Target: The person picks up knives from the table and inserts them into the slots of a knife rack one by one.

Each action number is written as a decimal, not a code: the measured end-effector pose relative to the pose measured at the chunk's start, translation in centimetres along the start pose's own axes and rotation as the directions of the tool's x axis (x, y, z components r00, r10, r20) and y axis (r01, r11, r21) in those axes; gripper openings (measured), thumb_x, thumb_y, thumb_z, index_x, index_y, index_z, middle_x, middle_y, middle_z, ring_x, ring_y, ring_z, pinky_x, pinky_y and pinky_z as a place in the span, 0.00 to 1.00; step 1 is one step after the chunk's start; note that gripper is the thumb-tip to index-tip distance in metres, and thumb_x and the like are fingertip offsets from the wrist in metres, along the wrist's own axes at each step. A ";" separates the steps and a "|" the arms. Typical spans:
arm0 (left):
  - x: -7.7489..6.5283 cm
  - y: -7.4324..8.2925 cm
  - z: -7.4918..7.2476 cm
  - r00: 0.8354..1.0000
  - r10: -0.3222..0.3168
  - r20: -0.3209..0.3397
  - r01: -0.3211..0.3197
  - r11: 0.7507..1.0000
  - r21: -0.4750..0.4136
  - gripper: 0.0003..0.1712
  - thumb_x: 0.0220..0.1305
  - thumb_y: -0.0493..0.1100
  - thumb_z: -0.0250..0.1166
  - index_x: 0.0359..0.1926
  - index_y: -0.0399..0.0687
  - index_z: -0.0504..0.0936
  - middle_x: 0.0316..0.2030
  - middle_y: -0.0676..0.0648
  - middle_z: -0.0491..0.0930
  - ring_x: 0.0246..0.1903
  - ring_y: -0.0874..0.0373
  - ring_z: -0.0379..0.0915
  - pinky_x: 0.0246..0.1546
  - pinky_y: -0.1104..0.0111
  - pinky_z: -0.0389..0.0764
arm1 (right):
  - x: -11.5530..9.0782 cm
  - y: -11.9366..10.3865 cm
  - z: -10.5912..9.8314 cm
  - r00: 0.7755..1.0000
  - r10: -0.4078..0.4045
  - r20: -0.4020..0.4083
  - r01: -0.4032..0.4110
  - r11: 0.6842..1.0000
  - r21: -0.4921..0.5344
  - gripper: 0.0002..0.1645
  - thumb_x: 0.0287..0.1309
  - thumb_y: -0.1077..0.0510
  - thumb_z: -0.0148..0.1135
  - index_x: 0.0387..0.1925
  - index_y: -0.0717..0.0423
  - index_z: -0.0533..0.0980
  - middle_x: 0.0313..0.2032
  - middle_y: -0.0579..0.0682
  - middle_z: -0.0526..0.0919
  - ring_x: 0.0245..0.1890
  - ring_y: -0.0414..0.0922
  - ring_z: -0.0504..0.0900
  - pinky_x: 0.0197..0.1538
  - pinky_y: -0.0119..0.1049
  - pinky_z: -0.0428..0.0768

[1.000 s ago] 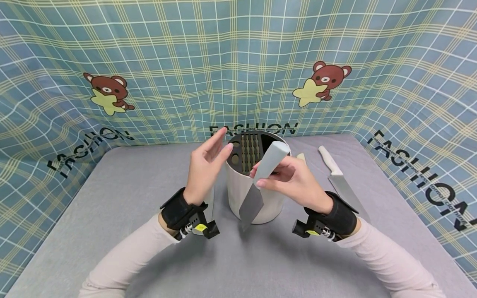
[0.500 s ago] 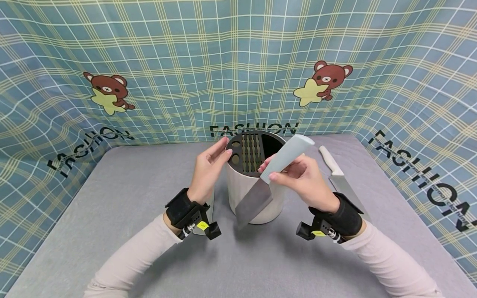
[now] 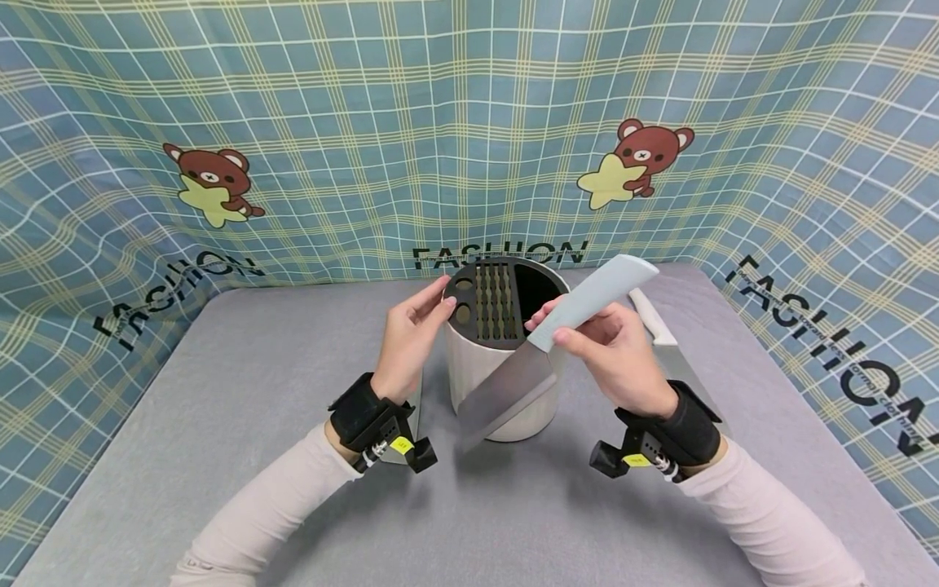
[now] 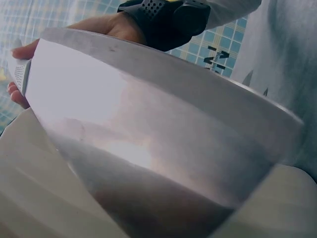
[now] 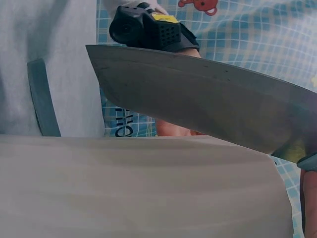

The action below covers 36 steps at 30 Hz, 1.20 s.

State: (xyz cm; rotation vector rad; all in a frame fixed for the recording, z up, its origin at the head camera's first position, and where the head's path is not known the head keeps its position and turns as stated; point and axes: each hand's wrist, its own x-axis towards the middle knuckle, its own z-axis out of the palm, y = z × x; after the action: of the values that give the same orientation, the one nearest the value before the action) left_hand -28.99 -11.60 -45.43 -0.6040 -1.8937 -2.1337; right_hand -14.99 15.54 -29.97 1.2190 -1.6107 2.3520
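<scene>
My right hand pinches a kitchen knife at the blade end of its pale blue-grey handle. The handle points up and right; the broad blade slants down and left across the front of a white round knife block. In the left wrist view the shiny blade fills much of the picture, and the right wrist view shows its length above the block's wall. Thumb and fingertips of my left hand rest at the block's left rim. The block's black top has slots, two round holes and a large opening.
Another knife with a white handle lies on the grey cloth-covered table at the right, partly behind my right hand. A flat metal blade lies under my left wrist. A checked curtain surrounds the table.
My right hand has shifted right and turned the knife, so its handle leans farther right and the blade slants more. My left hand has come in from above onto the block's rim.
</scene>
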 end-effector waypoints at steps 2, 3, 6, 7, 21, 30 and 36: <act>0.0 0.0 0.1 1.000 0.000 -0.001 0.000 1.000 -0.004 0.29 0.69 0.47 0.62 0.69 0.59 0.69 0.70 0.56 0.64 0.70 0.61 0.57 0.70 0.63 0.69 | -0.1 0.0 -0.2 1.000 -0.006 -0.009 0.006 1.000 0.031 0.14 0.65 0.73 0.55 0.50 0.65 0.76 0.46 0.55 0.83 0.50 0.49 0.83 0.58 0.39 0.82; -0.1 0.1 0.1 1.000 -0.001 -0.001 0.001 1.000 -0.007 0.29 0.69 0.47 0.62 0.69 0.59 0.69 0.70 0.56 0.64 0.70 0.61 0.57 0.70 0.63 0.69 | -0.1 0.0 -0.2 1.000 -0.003 -0.016 0.003 0.999 0.047 0.14 0.65 0.72 0.55 0.50 0.64 0.77 0.46 0.55 0.83 0.50 0.49 0.83 0.58 0.39 0.82; -0.2 0.2 0.2 1.000 -0.001 -0.002 0.001 1.000 -0.011 0.29 0.69 0.47 0.62 0.69 0.58 0.68 0.70 0.55 0.63 0.70 0.61 0.57 0.69 0.63 0.69 | -0.1 0.0 -0.4 0.999 0.003 -0.035 0.000 0.996 0.088 0.13 0.66 0.70 0.56 0.51 0.63 0.77 0.46 0.54 0.82 0.51 0.48 0.82 0.59 0.39 0.82; -0.2 0.3 0.2 1.000 -0.002 -0.003 0.002 1.000 -0.012 0.29 0.69 0.47 0.62 0.69 0.58 0.68 0.70 0.55 0.63 0.70 0.61 0.57 0.69 0.63 0.69 | -0.1 0.0 -0.5 0.999 0.001 -0.041 0.003 0.995 0.101 0.13 0.66 0.69 0.56 0.51 0.63 0.77 0.46 0.55 0.82 0.51 0.48 0.82 0.59 0.39 0.82; -0.1 -0.5 0.1 1.000 0.023 0.000 -0.023 1.000 -0.007 0.29 0.69 0.46 0.61 0.70 0.58 0.67 0.71 0.50 0.62 0.70 0.60 0.57 0.69 0.63 0.70 | 0.1 -0.7 -1.5 0.992 -0.039 -0.117 0.071 0.958 0.278 0.12 0.67 0.70 0.53 0.50 0.69 0.76 0.47 0.58 0.82 0.51 0.49 0.81 0.60 0.36 0.81; -0.1 -0.6 0.1 1.000 0.012 -0.008 -0.012 1.000 0.001 0.29 0.69 0.47 0.62 0.69 0.59 0.68 0.70 0.53 0.63 0.70 0.61 0.57 0.68 0.63 0.71 | 0.1 -1.3 -2.6 0.979 -0.068 -0.191 0.141 0.904 0.403 0.12 0.68 0.70 0.52 0.49 0.73 0.74 0.47 0.60 0.80 0.52 0.51 0.81 0.60 0.37 0.81; -1.6 6.4 2.0 0.999 -0.044 0.013 0.044 0.999 0.007 0.30 0.71 0.47 0.60 0.70 0.50 0.66 0.71 0.49 0.63 0.70 0.59 0.57 0.68 0.66 0.70 | 0.2 -1.5 -3.6 0.973 -0.034 -0.227 0.142 0.866 0.480 0.12 0.70 0.67 0.51 0.50 0.72 0.72 0.47 0.60 0.80 0.52 0.51 0.81 0.57 0.38 0.83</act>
State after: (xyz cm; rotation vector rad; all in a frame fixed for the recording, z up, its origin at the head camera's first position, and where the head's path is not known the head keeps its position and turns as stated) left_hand -24.51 -10.68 -40.25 -0.5813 -1.9380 -2.1548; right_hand -16.56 19.07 -29.30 1.0191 -0.8907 2.8142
